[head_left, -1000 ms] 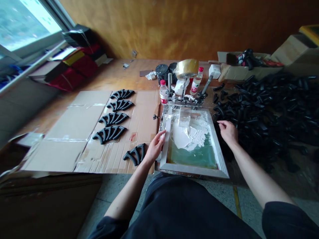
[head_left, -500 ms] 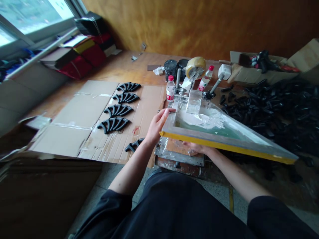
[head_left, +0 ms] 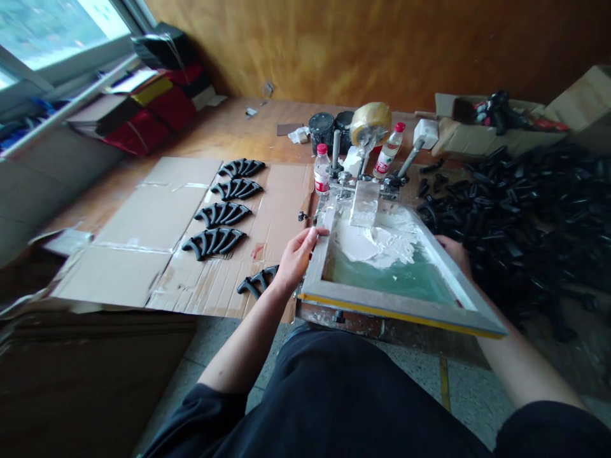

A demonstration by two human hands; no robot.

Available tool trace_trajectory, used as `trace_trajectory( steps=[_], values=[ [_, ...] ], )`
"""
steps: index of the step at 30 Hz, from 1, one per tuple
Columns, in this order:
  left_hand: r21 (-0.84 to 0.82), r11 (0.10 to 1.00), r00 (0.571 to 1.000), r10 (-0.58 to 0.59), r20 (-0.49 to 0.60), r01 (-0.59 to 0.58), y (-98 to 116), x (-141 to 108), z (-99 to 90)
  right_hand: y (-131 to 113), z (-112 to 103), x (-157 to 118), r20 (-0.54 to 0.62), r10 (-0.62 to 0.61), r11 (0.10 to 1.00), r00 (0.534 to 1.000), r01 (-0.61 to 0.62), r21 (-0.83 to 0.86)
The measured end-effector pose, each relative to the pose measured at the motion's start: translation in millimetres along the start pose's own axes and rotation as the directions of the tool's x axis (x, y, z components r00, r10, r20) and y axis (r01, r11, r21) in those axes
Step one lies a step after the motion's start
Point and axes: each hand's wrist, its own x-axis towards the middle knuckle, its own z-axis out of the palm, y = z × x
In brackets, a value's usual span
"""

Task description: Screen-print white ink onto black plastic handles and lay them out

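Note:
A grey screen frame (head_left: 405, 308) with a yellow lower edge sits over the work stand, white paste (head_left: 367, 245) spread on its green mesh. A pale block (head_left: 365, 203) rests on the paste's far side. My left hand (head_left: 299, 254) grips the screen frame's left rail, thumb and fingers closed on it. Beyond the right rail, my right hand (head_left: 456, 254) is partly hidden by the frame, beside a pile of black parts (head_left: 529, 203); what its fingers hold, if anything, cannot be made out. Several black ribbed pieces (head_left: 214, 243) lie on flattened cardboard (head_left: 138, 210) to the left.
Behind the screen stand two red-capped bottles (head_left: 322, 170), dark tubs (head_left: 321, 130), a tape roll (head_left: 371, 124) and metal clamp rods (head_left: 411, 159). An open carton (head_left: 470, 138) is at the back right. Red boxes (head_left: 138, 127) sit by the window.
The screen frame's near side has come down, covering the board beneath. My right hand has moved from under the frame out to its right, by the black pile. My left hand stays at the left rail.

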Motion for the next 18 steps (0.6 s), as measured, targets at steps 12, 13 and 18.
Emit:
trace_trajectory(
  steps=[12, 13, 18],
  values=[
    [0.369, 0.911, 0.982, -0.179, -0.053, 0.186, -116.1, 3.4, 2.4, -144.2, 40.1, 51.7, 0.330, -0.312, 0.917, 0.891, 0.373, -0.140],
    [0.386, 0.905, 0.984, -0.171, -0.049, 0.177, -116.5, 4.1, 2.1, -144.4, 44.2, 46.1, 0.377, -0.301, 0.915, 0.876, 0.377, -0.145],
    [0.414, 0.896, 0.987, -0.159, -0.032, 0.158, -114.4, 2.8, 0.4, -120.3, 48.8, -1.9, 0.442, -0.521, 0.812, 0.730, 0.584, -0.007]
  ],
)
